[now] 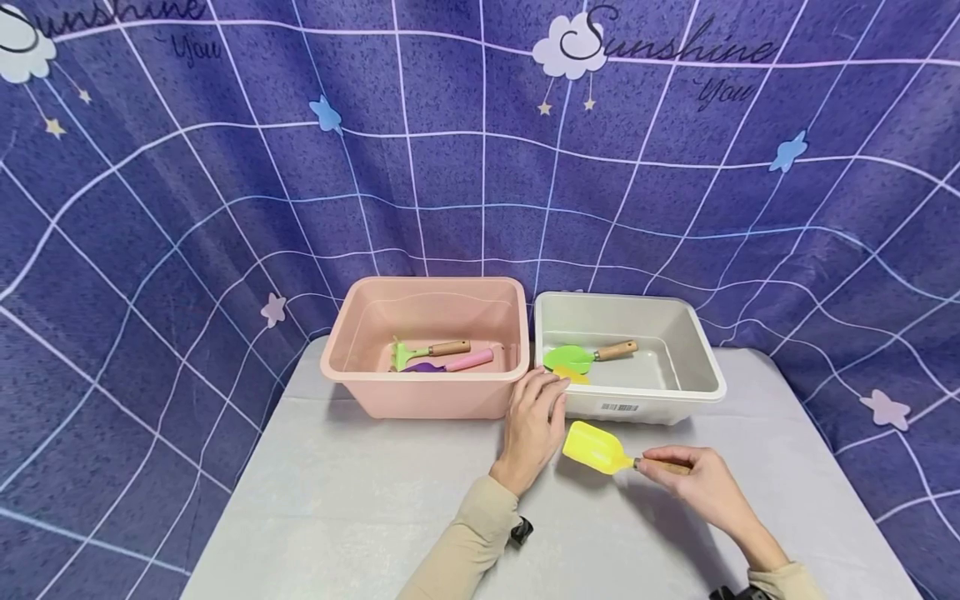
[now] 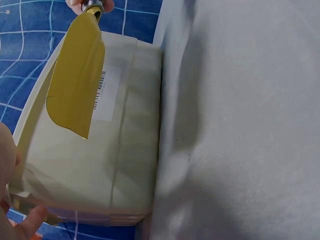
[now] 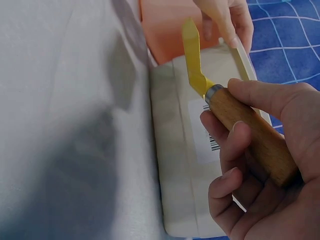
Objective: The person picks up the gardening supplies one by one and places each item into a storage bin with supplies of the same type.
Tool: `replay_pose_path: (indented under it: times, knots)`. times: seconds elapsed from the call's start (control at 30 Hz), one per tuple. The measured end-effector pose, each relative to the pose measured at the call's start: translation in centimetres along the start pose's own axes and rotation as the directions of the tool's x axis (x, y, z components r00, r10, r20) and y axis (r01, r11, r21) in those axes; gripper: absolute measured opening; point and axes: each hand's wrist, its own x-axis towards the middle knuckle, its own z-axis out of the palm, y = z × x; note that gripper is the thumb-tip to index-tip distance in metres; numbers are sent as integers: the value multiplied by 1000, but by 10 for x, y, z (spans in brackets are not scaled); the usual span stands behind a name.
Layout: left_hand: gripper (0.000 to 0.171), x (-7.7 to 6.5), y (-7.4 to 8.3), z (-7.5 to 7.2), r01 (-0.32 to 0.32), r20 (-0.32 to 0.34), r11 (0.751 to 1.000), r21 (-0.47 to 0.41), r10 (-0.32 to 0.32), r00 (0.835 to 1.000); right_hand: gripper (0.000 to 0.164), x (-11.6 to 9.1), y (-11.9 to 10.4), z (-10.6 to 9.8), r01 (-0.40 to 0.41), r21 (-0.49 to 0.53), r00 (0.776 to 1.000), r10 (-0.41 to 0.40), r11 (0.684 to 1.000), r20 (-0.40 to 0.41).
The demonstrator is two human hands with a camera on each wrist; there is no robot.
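Observation:
My right hand (image 1: 701,483) grips the wooden handle (image 3: 255,135) of a small yellow hand shovel (image 1: 596,447), held in front of the white bin (image 1: 697,395). The blade points left, toward the other hand. At that bin's near left corner, my left hand (image 1: 528,425) holds the rim between thumb and fingers. Inside the white bin lie a green leaf-shaped trowel (image 1: 570,358) with a wooden handle and a yellow piece (image 1: 572,376), partly hidden by the front wall.
Left of the white bin stands a pink bin (image 1: 427,398). It contains a green rake (image 1: 405,356) with a wooden handle and a purple-bladed tool with a pink handle (image 1: 470,361). A grey cloth (image 1: 337,517) covers the table, and a blue patterned curtain (image 1: 450,167) hangs behind.

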Motion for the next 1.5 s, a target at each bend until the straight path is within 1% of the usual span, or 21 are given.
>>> replay_pose_path:
  times: [0.3,0.47,0.67,0.93,1.17,1.5]
  knots:
    - [22,-1,0,0,1,6,1000,-1,-1,1000,31,0,-1,-4,6,12,1000,-6,1000,11]
    - [22,0,0,0,0,8,1000,0,0,1000,30,-1,-2,-6,13,2,1000,-13,1000,4]
    - [22,1,0,0,1,6,1000,0,-1,1000,31,-2,-7,-10,4,-11,1000,-4,1000,3]
    - [22,0,-1,1,2,9,1000,2,-2,1000,33,-3,-10,-15,-11,18,1000,11,1000,16]
    - [22,0,0,1,0,6,1000,3,0,1000,34,-4,-11,-19,-18,21,999,17,1000,28]
    - [22,1,-1,1,-14,-8,1000,16,14,1000,32,-4,-15,-25,-4,33,999,3,999,46]
